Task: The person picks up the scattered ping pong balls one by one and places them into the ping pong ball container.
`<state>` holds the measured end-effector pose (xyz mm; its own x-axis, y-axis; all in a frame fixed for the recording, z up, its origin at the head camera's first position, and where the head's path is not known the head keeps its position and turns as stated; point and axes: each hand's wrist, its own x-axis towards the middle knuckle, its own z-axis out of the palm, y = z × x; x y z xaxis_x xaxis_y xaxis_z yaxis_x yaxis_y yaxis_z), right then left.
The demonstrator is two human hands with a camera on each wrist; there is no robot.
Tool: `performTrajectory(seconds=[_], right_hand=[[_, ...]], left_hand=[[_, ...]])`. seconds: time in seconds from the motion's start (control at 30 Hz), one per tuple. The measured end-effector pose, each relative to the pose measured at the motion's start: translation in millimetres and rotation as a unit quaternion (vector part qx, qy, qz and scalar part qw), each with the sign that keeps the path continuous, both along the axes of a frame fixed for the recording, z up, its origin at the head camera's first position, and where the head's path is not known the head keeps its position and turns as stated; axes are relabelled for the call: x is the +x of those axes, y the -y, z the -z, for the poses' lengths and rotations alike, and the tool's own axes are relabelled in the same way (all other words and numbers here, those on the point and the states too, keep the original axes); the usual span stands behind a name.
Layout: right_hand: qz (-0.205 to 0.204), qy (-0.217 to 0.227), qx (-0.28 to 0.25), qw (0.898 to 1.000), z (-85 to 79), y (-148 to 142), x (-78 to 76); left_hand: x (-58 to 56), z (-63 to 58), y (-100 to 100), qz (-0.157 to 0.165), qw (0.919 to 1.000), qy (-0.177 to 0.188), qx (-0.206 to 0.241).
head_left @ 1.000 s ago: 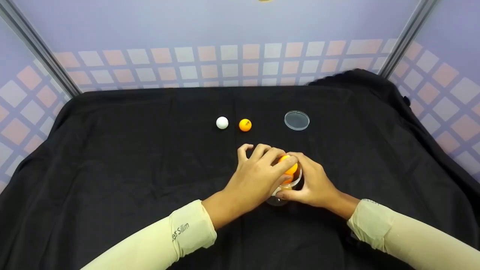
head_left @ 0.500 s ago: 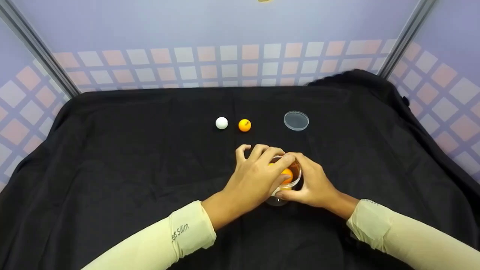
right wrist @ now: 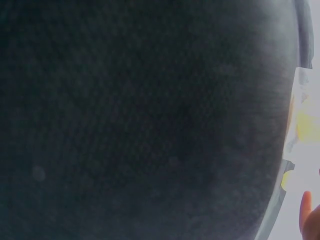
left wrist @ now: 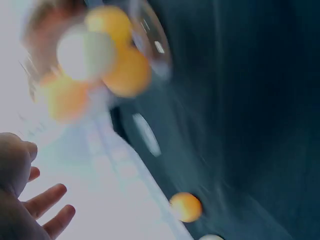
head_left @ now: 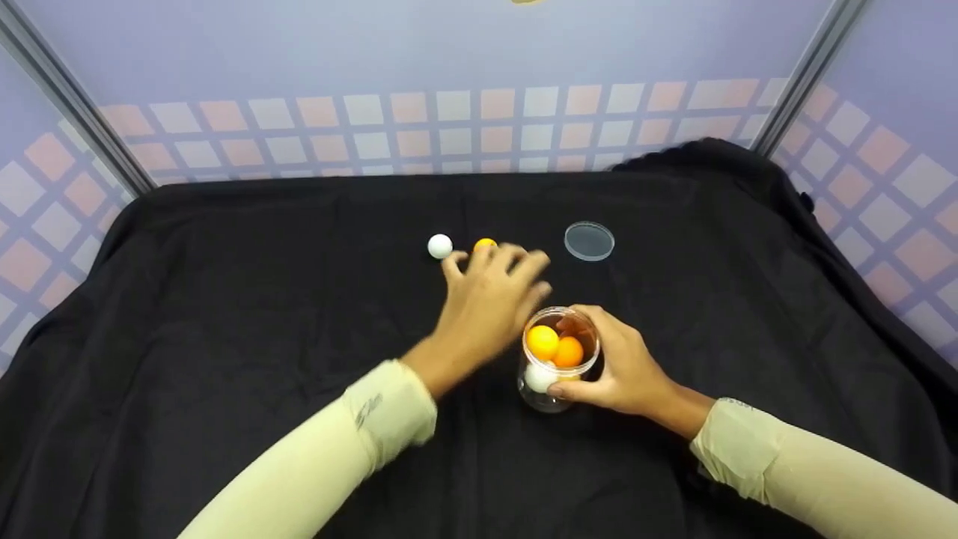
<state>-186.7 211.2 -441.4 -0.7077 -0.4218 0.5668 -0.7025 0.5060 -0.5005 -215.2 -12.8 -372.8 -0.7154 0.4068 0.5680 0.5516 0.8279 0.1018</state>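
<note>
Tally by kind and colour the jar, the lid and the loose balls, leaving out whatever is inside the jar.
White ball: 1
Orange ball: 1
Clear jar: 1
Clear round lid: 1
Total: 4

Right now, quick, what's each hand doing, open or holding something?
Left hand: open, holding nothing.
Right hand: gripping the uncapped clear jar of orange and white ping-pong balls.

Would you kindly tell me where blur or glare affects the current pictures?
Head view: fairly even light, the left hand blurred at its fingers, the jar and right hand crisper; left wrist view: the balls in the jar smeared, the wall washed out nearly white; right wrist view: mostly dark, its right edge overexposed.
</note>
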Motion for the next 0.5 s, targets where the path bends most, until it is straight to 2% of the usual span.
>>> performTrajectory(seconds=[0.17, 0.27, 0.4, 0.5], right_hand=[[-0.002, 0.012, -0.002, 1.000, -0.2, 0.9, 0.9], [-0.004, 0.014, 0.002, 1.000, -1.1, 1.4, 0.3], [-0.006, 0.013, -0.002, 1.000, -1.9, 2.3, -0.1], [-0.002, 0.011, 0.000, 1.000, -1.0, 3.3, 0.7]], left_hand=[[-44.6, 19.1, 5.2, -0.065, 0.9971, 0.014, -0.035], [-66.1, 29.6, 7.4, -0.099, 0.9919, 0.041, -0.070], [-89.3, 39.1, 9.9, -0.127, 0.9820, 0.099, -0.099], [-101.0, 45.1, 12.7, -0.141, 0.9740, 0.138, -0.111]])
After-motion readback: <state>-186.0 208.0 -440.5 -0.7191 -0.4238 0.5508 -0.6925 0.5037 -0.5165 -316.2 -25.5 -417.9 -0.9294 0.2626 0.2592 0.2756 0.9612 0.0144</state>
